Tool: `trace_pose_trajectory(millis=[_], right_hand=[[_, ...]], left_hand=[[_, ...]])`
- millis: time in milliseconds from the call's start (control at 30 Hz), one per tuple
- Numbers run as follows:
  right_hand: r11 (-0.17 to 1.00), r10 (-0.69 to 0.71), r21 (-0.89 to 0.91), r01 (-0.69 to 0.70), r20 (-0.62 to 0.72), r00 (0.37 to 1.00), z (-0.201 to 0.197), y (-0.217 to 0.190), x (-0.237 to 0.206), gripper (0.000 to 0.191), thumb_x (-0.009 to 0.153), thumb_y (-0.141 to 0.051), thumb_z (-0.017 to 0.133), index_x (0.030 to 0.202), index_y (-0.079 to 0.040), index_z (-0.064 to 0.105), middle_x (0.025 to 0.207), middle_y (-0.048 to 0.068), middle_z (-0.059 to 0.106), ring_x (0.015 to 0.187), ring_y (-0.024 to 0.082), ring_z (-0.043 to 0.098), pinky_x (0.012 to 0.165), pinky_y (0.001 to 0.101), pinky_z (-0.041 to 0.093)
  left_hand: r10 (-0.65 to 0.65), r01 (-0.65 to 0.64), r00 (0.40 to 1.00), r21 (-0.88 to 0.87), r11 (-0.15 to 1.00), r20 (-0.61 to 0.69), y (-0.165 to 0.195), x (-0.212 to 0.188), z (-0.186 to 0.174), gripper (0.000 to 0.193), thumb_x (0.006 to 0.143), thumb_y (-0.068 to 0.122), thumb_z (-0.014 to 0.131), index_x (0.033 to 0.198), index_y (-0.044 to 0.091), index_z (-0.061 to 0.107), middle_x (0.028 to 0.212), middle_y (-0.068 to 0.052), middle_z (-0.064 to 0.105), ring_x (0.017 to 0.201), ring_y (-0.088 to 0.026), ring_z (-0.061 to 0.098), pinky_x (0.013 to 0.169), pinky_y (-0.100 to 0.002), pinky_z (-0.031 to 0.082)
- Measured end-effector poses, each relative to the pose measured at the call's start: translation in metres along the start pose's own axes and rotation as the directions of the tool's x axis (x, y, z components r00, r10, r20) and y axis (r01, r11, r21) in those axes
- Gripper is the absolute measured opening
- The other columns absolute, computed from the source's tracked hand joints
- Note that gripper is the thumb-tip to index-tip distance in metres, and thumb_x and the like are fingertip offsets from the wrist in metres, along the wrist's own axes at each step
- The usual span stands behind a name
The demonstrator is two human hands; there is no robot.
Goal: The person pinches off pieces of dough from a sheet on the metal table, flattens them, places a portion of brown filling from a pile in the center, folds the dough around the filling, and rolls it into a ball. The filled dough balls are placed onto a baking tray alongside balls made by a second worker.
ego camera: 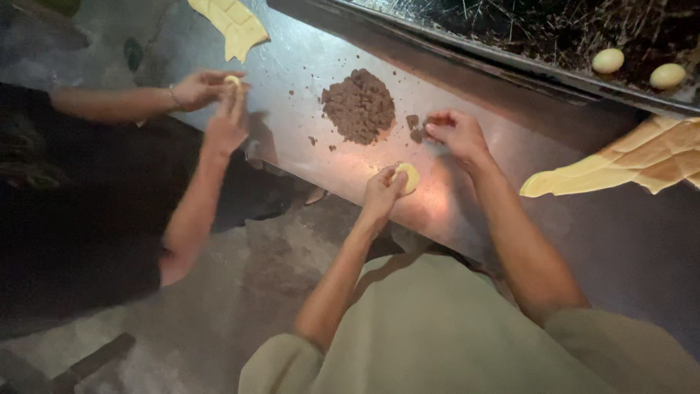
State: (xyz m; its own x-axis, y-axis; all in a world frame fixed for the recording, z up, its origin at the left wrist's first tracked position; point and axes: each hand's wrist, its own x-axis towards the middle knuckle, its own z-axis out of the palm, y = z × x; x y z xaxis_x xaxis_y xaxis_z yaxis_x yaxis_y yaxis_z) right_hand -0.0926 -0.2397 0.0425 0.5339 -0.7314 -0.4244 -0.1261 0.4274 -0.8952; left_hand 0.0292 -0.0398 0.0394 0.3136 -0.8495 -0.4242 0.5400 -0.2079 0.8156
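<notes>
My left hand (pixel 382 191) holds a small round disc of yellow dough (pixel 409 176) just above the steel table (pixel 306 66). My right hand (pixel 456 133) pinches a bit of brown crumbly filling (pixel 417 134) at the right edge of a brown filling heap (pixel 359 105). The two hands are a short way apart, the right one farther from me.
A person on the left, in dark clothes, shapes a small dough piece (pixel 232 81) with both hands (pixel 215 98). Yellow dough sheets lie at the top left (pixel 232 23) and right (pixel 642 162). Two formed dough balls (pixel 608 60) sit on a dark tray (pixel 510 62) at the back.
</notes>
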Motion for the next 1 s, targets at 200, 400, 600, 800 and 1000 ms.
trace_pose_trajectory(millis=[200,400,600,800,1000], right_hand=[[0.983,0.049,0.171,-0.061,0.073,0.996,-0.015,-0.023,-0.051,0.028,0.093,-0.007,0.073,0.119,0.000,0.068,0.106,0.006,0.070,0.095,0.016,0.071,0.085,0.0316,0.062],[0.989,-0.136,0.054,0.137,-0.020,0.990,-0.051,-0.071,-0.130,0.025,0.093,-0.003,0.072,0.116,0.003,0.064,0.106,0.012,0.074,0.096,0.019,0.073,0.088,0.0327,0.061],[0.909,-0.377,-0.254,0.330,-0.169,0.911,-0.075,-0.071,-0.196,0.023,0.094,-0.002,0.072,0.117,0.001,0.069,0.109,0.011,0.075,0.098,0.018,0.074,0.089,0.0302,0.060],[0.637,-0.606,-0.659,0.399,-0.108,0.788,-0.132,-0.054,-0.246,0.022,0.090,-0.004,0.079,0.111,-0.003,0.077,0.110,0.013,0.075,0.101,0.022,0.071,0.090,0.0340,0.057],[0.978,-0.177,0.076,0.192,-0.168,0.970,-0.194,-0.041,-0.277,0.042,0.085,-0.008,0.072,0.125,-0.016,0.065,0.117,0.000,0.073,0.107,0.013,0.071,0.090,0.0265,0.059]], left_hand=[[-0.151,0.132,0.979,-0.141,0.981,-0.136,-0.010,0.014,0.001,0.041,0.099,0.019,0.064,0.131,-0.007,0.058,0.114,-0.011,0.070,0.100,-0.018,0.070,0.090,-0.031,0.059],[-0.053,0.056,0.998,-0.085,0.995,0.040,-0.019,0.017,0.047,0.042,0.107,0.025,0.062,0.131,-0.010,0.064,0.118,-0.012,0.071,0.105,-0.018,0.068,0.095,-0.032,0.055],[-0.016,0.090,0.976,-0.333,0.938,0.218,-0.035,-0.007,0.144,0.040,0.107,0.027,0.057,0.136,-0.001,0.058,0.123,-0.008,0.069,0.112,-0.017,0.067,0.100,-0.034,0.056],[-0.003,0.039,0.971,-0.144,0.989,0.237,-0.053,-0.045,0.211,0.038,0.106,0.023,0.058,0.137,0.001,0.057,0.124,-0.006,0.067,0.112,-0.014,0.066,0.096,-0.031,0.057],[-0.040,0.141,0.886,-0.186,0.972,0.461,-0.080,-0.064,0.251,0.043,0.114,0.020,0.063,0.150,-0.003,0.061,0.106,-0.003,0.056,0.087,-0.009,0.049,0.075,-0.023,0.040]])
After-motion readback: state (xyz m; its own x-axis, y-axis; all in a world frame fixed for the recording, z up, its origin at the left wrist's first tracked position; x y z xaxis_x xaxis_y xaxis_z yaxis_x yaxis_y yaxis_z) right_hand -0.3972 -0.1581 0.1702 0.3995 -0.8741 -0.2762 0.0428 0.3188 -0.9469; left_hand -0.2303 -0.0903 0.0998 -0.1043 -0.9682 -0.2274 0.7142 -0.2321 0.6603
